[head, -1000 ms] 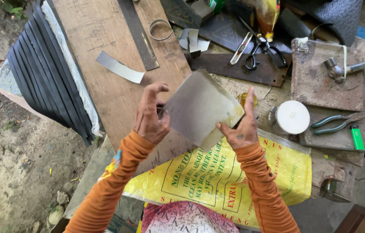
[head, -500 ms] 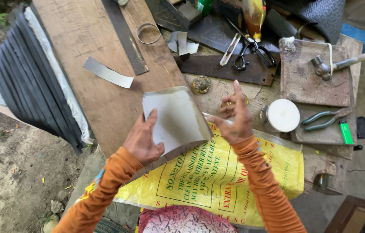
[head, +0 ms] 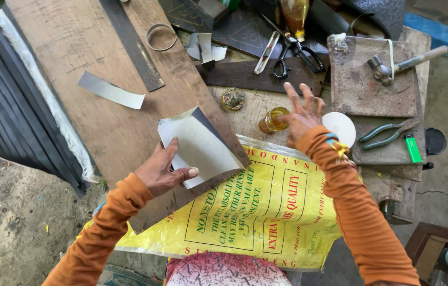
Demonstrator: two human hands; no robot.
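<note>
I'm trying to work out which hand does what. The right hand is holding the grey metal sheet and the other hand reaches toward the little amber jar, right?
Not quite. The head view shows the left hand holding the grey metal sheet, while the right hand reaches toward the little amber jar.

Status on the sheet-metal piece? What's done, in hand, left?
Done, by the look: a cut metal strip and a wire ring lie on the wooden board.

In hand: the left hand holds a bent grey metal sheet down on the board; the right hand reaches with open fingers at a small amber jar.

Left: the sheet shows no seam or join; scissors, hammer and pliers lie untouched.
</note>
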